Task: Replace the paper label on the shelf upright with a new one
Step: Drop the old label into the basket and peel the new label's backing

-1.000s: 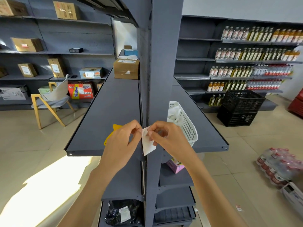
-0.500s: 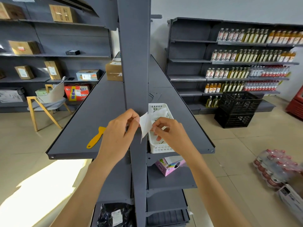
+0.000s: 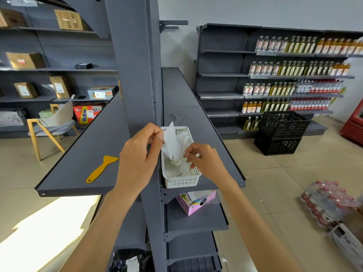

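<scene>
The grey shelf upright (image 3: 135, 79) rises straight ahead of me, and no label shows on the face I can see. My left hand (image 3: 137, 160) pinches the top corner of a white paper label (image 3: 172, 144) just right of the upright. My right hand (image 3: 204, 160) pinches the sheet's lower right edge. The sheet hangs over a white plastic basket (image 3: 182, 182) holding more white sheets. A yellow plastic scraper (image 3: 101, 168) lies on the left shelf board (image 3: 82, 163).
A pink box (image 3: 196, 203) sits on the lower shelf under the basket. A chair (image 3: 53, 126) and cardboard boxes stand at the left. Bottle shelves (image 3: 294, 75), black crates (image 3: 280, 132) and packs of bottles (image 3: 330, 205) on the floor fill the right.
My view has swung right and the upright now stands left of my hands. Both hands carried the sheet right and over the basket, and they have spread apart along it.
</scene>
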{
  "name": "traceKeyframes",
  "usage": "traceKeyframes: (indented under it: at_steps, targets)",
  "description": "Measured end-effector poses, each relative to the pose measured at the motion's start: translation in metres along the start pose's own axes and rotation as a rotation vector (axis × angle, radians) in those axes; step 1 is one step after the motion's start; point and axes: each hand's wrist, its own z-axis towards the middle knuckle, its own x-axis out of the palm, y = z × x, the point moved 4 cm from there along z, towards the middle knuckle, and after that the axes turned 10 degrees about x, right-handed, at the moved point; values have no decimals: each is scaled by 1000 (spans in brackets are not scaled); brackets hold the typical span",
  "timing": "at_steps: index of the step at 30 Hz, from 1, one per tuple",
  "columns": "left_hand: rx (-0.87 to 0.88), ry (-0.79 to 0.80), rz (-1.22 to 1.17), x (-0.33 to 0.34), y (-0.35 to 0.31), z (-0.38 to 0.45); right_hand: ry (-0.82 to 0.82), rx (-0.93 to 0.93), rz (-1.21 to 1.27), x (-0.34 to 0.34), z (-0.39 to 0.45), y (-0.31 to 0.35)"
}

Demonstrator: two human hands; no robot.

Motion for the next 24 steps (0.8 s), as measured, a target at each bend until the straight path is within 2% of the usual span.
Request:
traceKeyframes:
  at_steps: [6,11,17,24]
  targets:
    - [30,-92,85,-1,-2,2,-101,-48,-279,3,24,3]
    - [12,-110,101,-5,0,3,-65,-76,-410,13,42,4]
    - [4,-114,85,-10,9,3,-46,-102,-375,19,46,1]
    - [2,-132,55,-17,10,8,-117,-105,-313,13,46,14]
